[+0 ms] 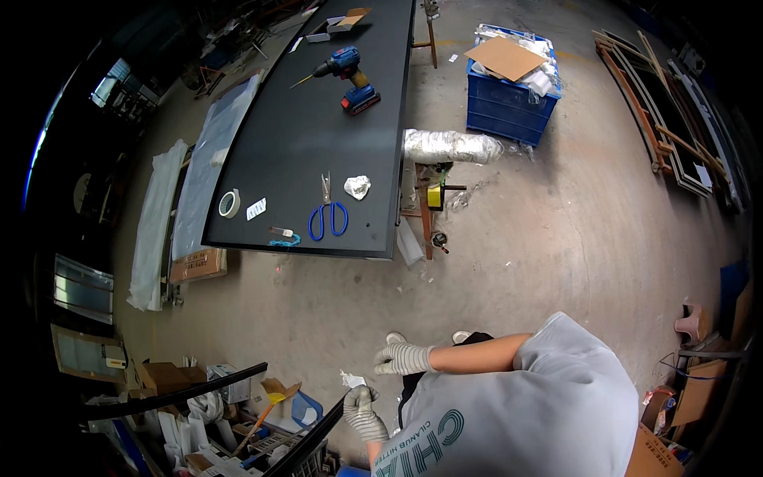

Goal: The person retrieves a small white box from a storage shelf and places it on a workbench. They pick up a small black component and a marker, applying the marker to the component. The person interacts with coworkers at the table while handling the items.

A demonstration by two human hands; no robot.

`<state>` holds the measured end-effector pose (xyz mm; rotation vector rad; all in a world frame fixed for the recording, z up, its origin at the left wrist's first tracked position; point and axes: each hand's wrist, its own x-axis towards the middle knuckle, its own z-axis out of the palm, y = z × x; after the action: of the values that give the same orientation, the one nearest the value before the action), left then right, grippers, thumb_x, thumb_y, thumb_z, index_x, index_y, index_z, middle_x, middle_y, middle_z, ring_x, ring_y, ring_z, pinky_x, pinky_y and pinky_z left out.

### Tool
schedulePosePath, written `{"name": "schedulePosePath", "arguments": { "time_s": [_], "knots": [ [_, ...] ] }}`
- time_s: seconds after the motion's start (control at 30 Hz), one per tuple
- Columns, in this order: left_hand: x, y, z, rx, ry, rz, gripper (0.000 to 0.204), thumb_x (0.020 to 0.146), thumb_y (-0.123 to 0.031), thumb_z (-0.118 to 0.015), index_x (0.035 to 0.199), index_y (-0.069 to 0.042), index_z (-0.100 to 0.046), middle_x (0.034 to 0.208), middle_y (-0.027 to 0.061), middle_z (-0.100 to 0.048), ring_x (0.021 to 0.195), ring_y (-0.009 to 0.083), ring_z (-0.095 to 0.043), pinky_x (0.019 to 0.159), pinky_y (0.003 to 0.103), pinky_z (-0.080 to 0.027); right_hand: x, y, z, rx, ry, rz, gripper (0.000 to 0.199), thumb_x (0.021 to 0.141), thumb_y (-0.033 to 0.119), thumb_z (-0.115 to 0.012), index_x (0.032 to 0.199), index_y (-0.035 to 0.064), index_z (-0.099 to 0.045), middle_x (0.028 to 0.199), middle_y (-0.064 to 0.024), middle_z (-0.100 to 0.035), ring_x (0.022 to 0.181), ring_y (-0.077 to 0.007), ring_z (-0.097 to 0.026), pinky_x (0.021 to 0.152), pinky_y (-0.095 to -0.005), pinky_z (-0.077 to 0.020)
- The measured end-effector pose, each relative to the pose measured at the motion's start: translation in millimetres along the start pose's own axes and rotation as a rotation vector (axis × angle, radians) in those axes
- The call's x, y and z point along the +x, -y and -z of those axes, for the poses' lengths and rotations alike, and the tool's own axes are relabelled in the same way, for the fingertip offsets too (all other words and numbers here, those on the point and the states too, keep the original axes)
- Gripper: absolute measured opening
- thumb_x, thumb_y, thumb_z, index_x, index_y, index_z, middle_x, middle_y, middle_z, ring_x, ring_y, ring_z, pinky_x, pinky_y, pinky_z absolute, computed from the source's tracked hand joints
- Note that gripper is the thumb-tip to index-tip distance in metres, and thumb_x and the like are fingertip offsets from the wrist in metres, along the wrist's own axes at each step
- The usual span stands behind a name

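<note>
My left hand (364, 413), in a striped grey-and-white glove, has its fingers curled at the lower middle. A small crumpled white scrap (353, 380) shows at its fingertips. The end of a black bar (318, 429) lies right beside this hand; whether they touch is hard to tell. My right hand (403, 358), gloved alike, hangs a little farther forward, its fingers stretched toward the left with nothing visible in them. On the black panel (318, 135) ahead lie blue-handled scissors (327, 215), a tape roll (229, 203), a crumpled white wad (358, 188) and a cordless drill (347, 75).
A blue crate (510, 111) heaped with scraps and cardboard stands on the floor beyond the panel's right side. A foil-wrapped roll (453, 147) juts out from that side. Boxes and offcuts (199, 421) are piled at lower left. Frames (660, 119) lean at far right.
</note>
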<state>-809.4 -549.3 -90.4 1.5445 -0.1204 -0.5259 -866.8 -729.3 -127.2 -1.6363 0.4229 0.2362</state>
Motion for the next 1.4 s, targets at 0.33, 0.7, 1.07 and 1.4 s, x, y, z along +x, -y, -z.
{"name": "schedulePosePath", "arguments": {
  "time_s": [0.33, 0.7, 1.07, 1.4],
  "knots": [
    [187.3, -42.5, -19.1, 0.058, 0.427, 0.043, 0.016, 0.085, -0.008, -0.066, 0.1, -0.002, -0.064, 0.089, 0.011, -0.065, 0.075, 0.0182, -0.063, 0.068, 0.03, -0.055, 51.9, 23.8, 28.4, 0.227, -0.475, -0.037, 0.035, 0.086, 0.033, -0.06, 0.106, 0.0039, -0.065, 0.092, -0.0123, -0.068, 0.085, -0.0228, -0.064, 0.079, -0.034, -0.0492],
    [210.6, -63.1, -112.1, 0.182, 0.398, -0.042, 0.023, 0.087, -0.008, -0.063, 0.108, 0.001, -0.064, 0.097, 0.0133, -0.067, 0.078, 0.0178, -0.064, 0.07, 0.031, -0.055, 42.7, 17.0, 127.4, -0.44, -0.901, 0.241, 0.02, 0.079, 0.027, -0.061, 0.086, 0.0095, -0.066, 0.1, -0.0097, -0.06, 0.097, -0.0271, -0.055, 0.086, -0.0399, -0.044],
    [161.2, -64.5, -170.8, 0.216, 0.218, -0.104, 0.022, 0.087, -0.007, -0.062, 0.108, -0.003, -0.063, 0.095, 0.0107, -0.066, 0.077, 0.0179, -0.062, 0.068, 0.033, -0.054, 43.6, -0.3, 203.4, -0.905, -0.503, 0.4, 0.022, 0.076, 0.027, -0.062, 0.09, 0.0105, -0.067, 0.094, -0.0096, -0.063, 0.102, -0.0263, -0.054, 0.099, -0.0479, -0.0351],
    [120.4, -56.2, -255.7, 0.319, 0.211, -0.065, 0.026, 0.086, -0.008, -0.062, 0.111, 0.0, -0.059, 0.085, 0.0094, -0.063, 0.067, 0.0156, -0.057, 0.062, 0.03, -0.052, 60.5, -11.2, 217.4, -0.889, -0.438, 0.451, 0.023, 0.077, 0.026, -0.06, 0.093, 0.0106, -0.067, 0.093, -0.0051, -0.063, 0.097, -0.0208, -0.058, 0.099, -0.0387, -0.0346]
  ]
}}
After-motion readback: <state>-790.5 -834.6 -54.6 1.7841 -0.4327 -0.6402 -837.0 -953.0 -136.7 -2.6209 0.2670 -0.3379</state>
